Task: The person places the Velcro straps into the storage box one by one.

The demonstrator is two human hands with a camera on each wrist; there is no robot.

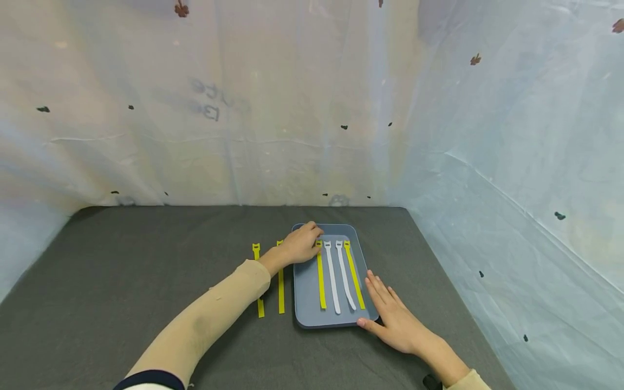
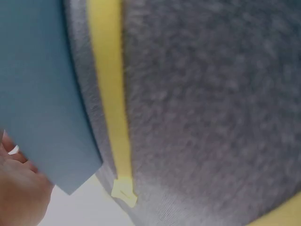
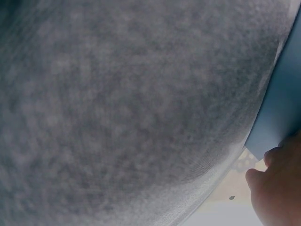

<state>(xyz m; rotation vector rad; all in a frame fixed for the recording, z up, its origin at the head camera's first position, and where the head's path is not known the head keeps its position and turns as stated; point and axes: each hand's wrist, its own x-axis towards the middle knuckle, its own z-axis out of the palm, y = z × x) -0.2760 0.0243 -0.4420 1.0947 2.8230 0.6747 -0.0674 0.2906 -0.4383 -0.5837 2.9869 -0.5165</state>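
Observation:
My left hand reaches over the left side of a blue-grey tray, thumb and fingertips at the slotted head of a yellow hook-and-loop cable tie, which they pinch. To the right of that tie lie two white cable ties and another yellow tie, all lengthwise with heads away from me. My right hand rests against the tray's lower right corner with its fingers straight. In the left wrist view, a yellow tie lies on the cloth alongside the tray wall.
Two more yellow ties, one at the far left and one nearer the tray, lie on the dark grey cloth, partly behind my left arm. Plastic sheeting hangs behind the table and along its right side.

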